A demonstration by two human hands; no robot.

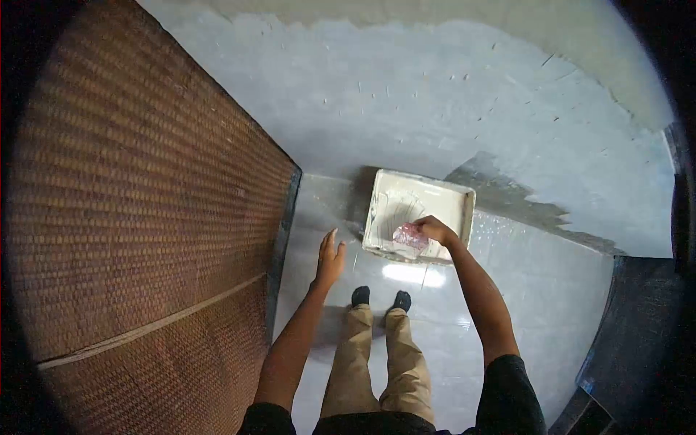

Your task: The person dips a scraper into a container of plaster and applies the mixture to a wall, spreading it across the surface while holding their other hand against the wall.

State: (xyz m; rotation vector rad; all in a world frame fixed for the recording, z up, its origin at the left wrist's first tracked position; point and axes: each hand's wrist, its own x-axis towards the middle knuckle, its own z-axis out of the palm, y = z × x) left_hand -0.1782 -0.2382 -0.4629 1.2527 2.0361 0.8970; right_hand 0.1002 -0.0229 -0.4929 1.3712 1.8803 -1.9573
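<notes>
In the head view, my right hand (435, 230) is closed on a flat pink piece smeared with white (410, 236); its exact kind I cannot make out. It is over the near part of a shallow rectangular tray (470, 217), low at the white coating inside. Thick, pale liquid or paste (440, 194) covers the tray's bottom, with streaked lines toward the left. Held out left of the tray and touching nothing, my left hand (331, 261) has its fingers apart.
A woven brown mat panel (159, 181) rises along the left. Ahead stands a wall (406, 94) with a grey-white coat, small marks and a bare dark patch (500, 188). My feet (380, 296) are on shiny floor tiles (529, 290). Something dark (638, 326) stands at right.
</notes>
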